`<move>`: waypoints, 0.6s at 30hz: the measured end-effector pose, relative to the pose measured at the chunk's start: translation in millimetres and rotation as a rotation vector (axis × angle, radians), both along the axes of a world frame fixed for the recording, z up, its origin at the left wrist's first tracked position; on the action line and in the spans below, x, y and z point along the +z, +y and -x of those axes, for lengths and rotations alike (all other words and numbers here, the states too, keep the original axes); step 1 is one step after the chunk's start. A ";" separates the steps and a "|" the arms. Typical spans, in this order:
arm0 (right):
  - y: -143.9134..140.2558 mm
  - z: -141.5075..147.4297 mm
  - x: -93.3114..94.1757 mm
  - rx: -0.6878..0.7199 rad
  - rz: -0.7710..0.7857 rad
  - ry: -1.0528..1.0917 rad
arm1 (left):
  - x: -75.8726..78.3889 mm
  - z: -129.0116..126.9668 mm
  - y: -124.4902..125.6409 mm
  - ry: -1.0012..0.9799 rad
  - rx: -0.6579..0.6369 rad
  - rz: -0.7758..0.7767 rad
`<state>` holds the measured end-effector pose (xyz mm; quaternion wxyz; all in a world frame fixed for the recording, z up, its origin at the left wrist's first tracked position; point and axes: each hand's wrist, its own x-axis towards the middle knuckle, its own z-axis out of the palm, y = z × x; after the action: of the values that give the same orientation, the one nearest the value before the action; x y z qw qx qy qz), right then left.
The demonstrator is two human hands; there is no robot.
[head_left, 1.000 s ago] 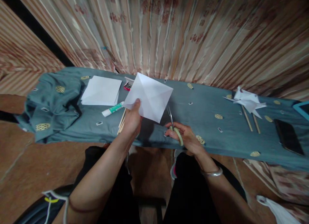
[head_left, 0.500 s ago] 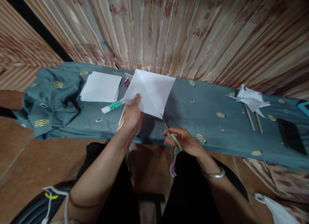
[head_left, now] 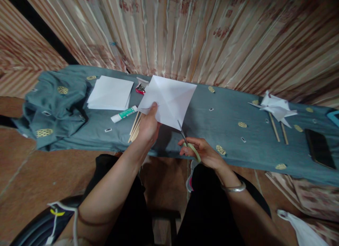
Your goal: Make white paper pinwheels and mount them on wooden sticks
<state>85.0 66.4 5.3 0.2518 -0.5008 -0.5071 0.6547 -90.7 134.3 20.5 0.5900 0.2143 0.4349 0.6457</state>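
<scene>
A square white sheet of paper (head_left: 172, 94) with diagonal creases is held up over the cloth, my left hand (head_left: 150, 124) pinching its left corner, thumb on top. A short slit shows beside that thumb. My right hand (head_left: 200, 150) has its fingers in the handles of a pair of scissors (head_left: 191, 147) with pale green grips. The blades reach the paper's lower corner, one of them lying over the sheet. Beneath and beside my left hand lie several thin wooden sticks (head_left: 135, 127), partly hidden by the hand. A glue stick (head_left: 124, 114) lies just left of them.
A stack of white paper (head_left: 110, 93) lies at left, with a red box of small metal pieces (head_left: 140, 90) behind the glue stick. Two white paper pinwheels on sticks (head_left: 277, 106) and a dark phone (head_left: 320, 148) rest at right on the grey-green cloth (head_left: 227, 108). A curtain (head_left: 169, 34) hangs behind.
The paper and my left hand have shifted slightly right. The scissor blades have advanced a little farther over the paper's lower corner, and more of the red box is uncovered.
</scene>
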 end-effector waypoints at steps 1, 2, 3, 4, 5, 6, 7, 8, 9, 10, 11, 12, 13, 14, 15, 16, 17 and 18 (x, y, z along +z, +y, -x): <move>0.0 0.0 -0.1 0.005 -0.002 0.001 | -0.2 0.0 0.1 0.001 0.002 0.003; 0.0 -0.1 -0.3 0.010 -0.004 0.000 | -0.3 0.0 0.1 0.001 0.004 0.007; 0.0 -0.2 -0.6 0.011 -0.008 -0.001 | -0.4 -0.1 -0.1 -0.001 0.003 0.010; 0.0 -0.3 -1.1 0.010 -0.011 -0.002 | -0.2 -0.4 -0.5 -0.004 0.000 0.010; 0.0 -0.4 -1.7 0.008 -0.015 -0.003 | 0.1 -0.7 -1.0 -0.005 -0.004 0.008; 0.1 -0.5 -2.5 0.005 -0.020 -0.004 | 0.7 -1.2 -1.6 -0.006 -0.008 0.005; 0.1 -0.6 -3.3 0.002 -0.024 -0.004 | 1.5 -1.7 -2.2 -0.006 -0.010 0.008; 0.1 -0.7 -4.3 0.000 -0.027 -0.002 | 2.4 -2.4 -2.7 -0.007 -0.009 0.016; 0.2 -0.8 -5.1 -0.001 -0.029 0.002 | 3.4 -3.0 -3.2 -0.009 -0.006 0.027; 0.3 -0.8 -5.9 -0.002 -0.031 0.006 | 4.2 -3.6 -3.4 -0.012 0.001 0.043; 0.3 -0.9 -6.3 -0.001 -0.030 0.011 | 4.8 -4.0 -3.6 -0.016 0.006 0.057; 0.4 -0.8 -6.5 0.000 -0.028 0.015 | 5.1 -4.4 -3.7 -0.020 0.010 0.067; 0.5 -0.7 -6.4 0.000 -0.026 0.017 | 5.1 -4.6 -3.8 -0.022 0.011 0.070; 0.6 -0.5 -6.0 -0.002 -0.024 0.014 | 4.8 -4.6 -3.8 -0.025 0.011 0.068; 0.6 -0.3 -5.4 -0.005 -0.024 0.010 | 4.2 -4.4 -3.9 -0.026 0.009 0.061; 0.6 0.0 -4.8 -0.006 -0.021 0.005 | 3.4 -4.2 -3.9 -0.025 0.006 0.053; 0.6 0.3 -4.2 -0.009 -0.017 0.000 | 2.6 -3.8 -4.0 -0.022 0.002 0.043; 0.5 0.5 -3.9 -0.010 -0.012 -0.002 | 2.0 -3.4 -4.1 -0.018 -0.004 0.035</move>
<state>84.5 66.9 1.4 0.2575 -0.5027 -0.5085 0.6499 -87.3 130.2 22.5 0.5988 0.1987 0.4404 0.6388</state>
